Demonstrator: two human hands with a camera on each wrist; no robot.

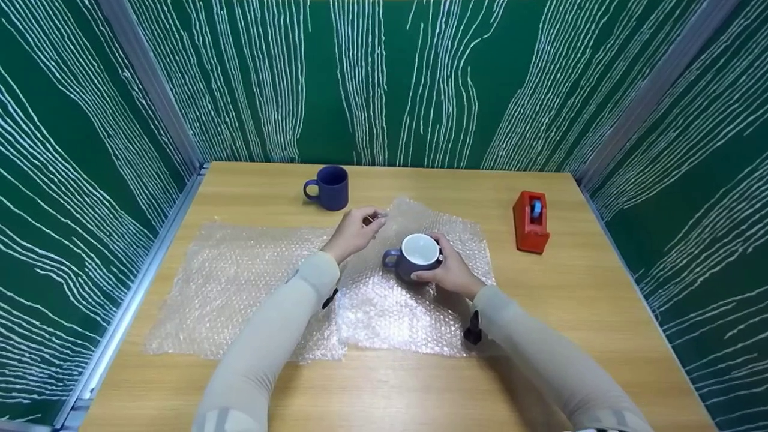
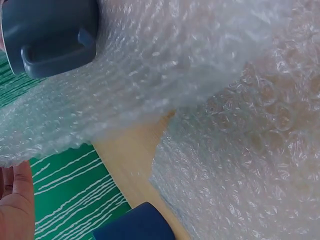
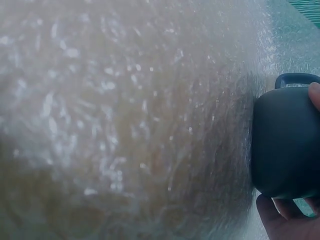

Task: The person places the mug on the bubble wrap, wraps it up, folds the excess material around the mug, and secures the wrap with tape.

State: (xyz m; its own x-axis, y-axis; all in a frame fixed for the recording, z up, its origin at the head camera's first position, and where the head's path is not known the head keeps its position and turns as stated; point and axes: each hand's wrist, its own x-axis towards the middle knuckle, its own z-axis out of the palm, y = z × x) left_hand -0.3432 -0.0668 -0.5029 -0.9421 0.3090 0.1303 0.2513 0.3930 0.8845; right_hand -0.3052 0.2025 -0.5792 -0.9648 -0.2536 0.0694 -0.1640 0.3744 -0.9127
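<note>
My right hand [image 1: 451, 271] grips a dark grey-blue mug [image 1: 407, 268] with a white inside, thumb on the near side and fingers round the far side. The mug stands upright over a sheet of bubble wrap [image 1: 384, 312], its handle pointing left. My left hand [image 1: 354, 233] pinches the far left edge of that sheet, which is lifted there. In the left wrist view, the raised bubble wrap [image 2: 120, 95] stretches from the mug [image 2: 55, 30] to the left hand [image 2: 16, 205]. The right wrist view has the mug's side [image 3: 285, 145] close against the wrap, with the right fingertips [image 3: 270, 210] beside it.
A second bubble wrap sheet [image 1: 234, 288] lies flat on the left of the wooden table [image 1: 408, 390]. Behind the left hand stands a dark blue mug [image 1: 333, 189], handle to the left. A red tape dispenser [image 1: 530, 231] sits at the right. Green patterned panels [image 1: 402, 78] enclose the table.
</note>
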